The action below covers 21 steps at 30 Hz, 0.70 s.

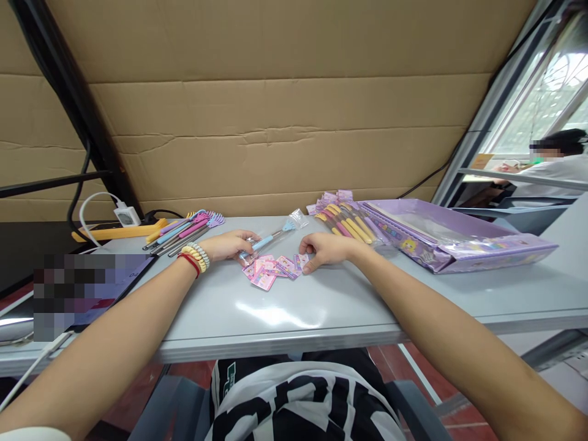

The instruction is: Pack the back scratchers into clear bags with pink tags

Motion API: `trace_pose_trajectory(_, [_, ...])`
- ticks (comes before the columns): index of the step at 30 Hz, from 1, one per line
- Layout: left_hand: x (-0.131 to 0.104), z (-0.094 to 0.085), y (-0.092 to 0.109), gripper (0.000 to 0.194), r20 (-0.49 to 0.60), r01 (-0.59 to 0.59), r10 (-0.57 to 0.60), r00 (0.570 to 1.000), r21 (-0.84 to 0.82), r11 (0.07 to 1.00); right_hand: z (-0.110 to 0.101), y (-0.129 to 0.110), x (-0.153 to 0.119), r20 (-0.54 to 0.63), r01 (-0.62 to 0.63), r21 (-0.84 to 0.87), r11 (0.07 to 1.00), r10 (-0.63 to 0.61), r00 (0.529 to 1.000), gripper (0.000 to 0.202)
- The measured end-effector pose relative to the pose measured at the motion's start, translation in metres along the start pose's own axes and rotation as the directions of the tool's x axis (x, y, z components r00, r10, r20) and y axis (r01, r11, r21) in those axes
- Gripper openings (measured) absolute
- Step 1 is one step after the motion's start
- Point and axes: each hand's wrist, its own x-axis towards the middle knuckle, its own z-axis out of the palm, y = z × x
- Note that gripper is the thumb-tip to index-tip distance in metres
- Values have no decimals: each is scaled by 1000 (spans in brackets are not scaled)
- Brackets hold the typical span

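Separating small cards appears to be the current step: right hand (328, 248) curled narrowly at one card (302, 260), grip unclear; left hand (233, 244) grasping a bagged blue tool (265, 242) beside loose cards (264, 274); light pinching seems required

A big brown cardboard wall (285, 104) with fold lines and creases stands behind a shiny light gray surface (275, 312), and a patch of white light shines near the front of it. A black post (68, 92) leans on the left, and a gray metal frame (493, 104) slants on the right, next to a bright window (563, 86) and a person (554, 168) in a white top. Down below, the floor (416, 361) has red tiles with pale lines, and there are blue-gray chair arms (168, 407) on both sides.
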Motion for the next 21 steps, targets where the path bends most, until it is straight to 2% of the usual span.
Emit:
trace_pose_trajectory(4, [-1,1,0,46,-21,3,-2,1000,17,1000,-5,0,-4,14,-52,-25,998,52,999,47])
trace_pose_trajectory(8, [-1,1,1,53,-55,10,-7,998,50,999,-10,-1,-10,2,-64,-44,997,64,998,48])
trace_pose_trajectory(11, [-2,2,2,56,-61,14,-10,998,64,998,-11,-2,-13,-18,-55,11,998,55,998,49])
trace_pose_trajectory(14, [-2,2,2,57,-65,14,-9,998,79,997,-10,-2,-13,-106,5,89,996,4,994,38])
trace_pose_trajectory(16, [-2,3,2,56,-61,-6,11,998,79,997,-10,1,-11,-262,70,96,993,-43,964,28])
trace_pose_trajectory(18, [-3,3,1,56,-64,-38,41,997,59,998,-11,6,-10,-423,105,79,991,-62,904,22])
trace_pose_trajectory(21, [-4,2,2,54,-97,-106,110,989,44,993,-14,16,-8,-610,38,40,998,-5,792,17])
